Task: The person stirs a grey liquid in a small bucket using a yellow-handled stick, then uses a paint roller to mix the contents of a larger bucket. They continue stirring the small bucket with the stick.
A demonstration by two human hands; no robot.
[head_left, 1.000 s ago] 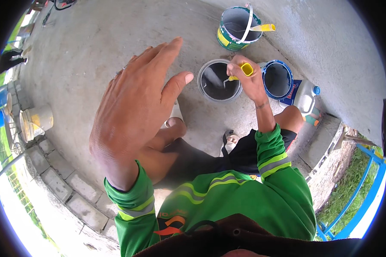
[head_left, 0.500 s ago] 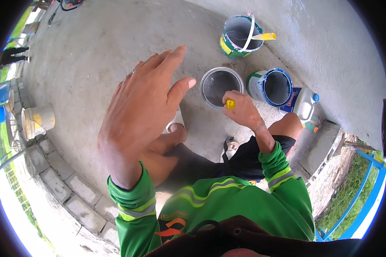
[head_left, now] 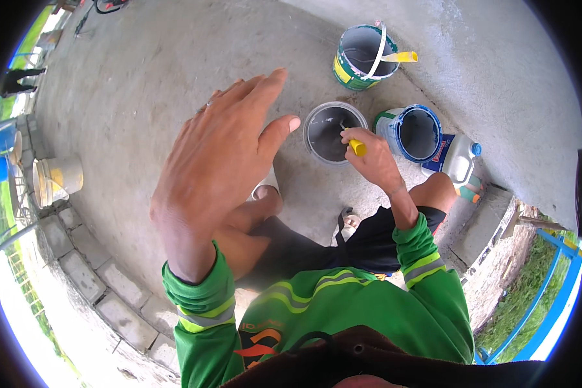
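My right hand is closed round the yellow handle of a tool. Its working end reaches into a round tub of grey paint or slurry, and the tool's kind is hidden. Close to the camera, my left hand is raised over the floor, empty, with its fingers stretched out, the thumb apart and a ring on one finger. A green-and-white paint can with a blue-smeared rim stands just right of the tub. Behind it is a green bucket with a white handle and another yellow-handled tool resting in it.
A white plastic jug with a blue cap lies beside the paint can, near the wall. Concrete blocks edge the floor at left, by a stained yellowish bucket. Blue metal railing stands at lower right. A person's dark-clothed legs show far left.
My right hand has turned and shifted slightly right, tilting the yellow handle toward me and uncovering more of the grey mix. My left hand has drifted slightly right, still raised and open.
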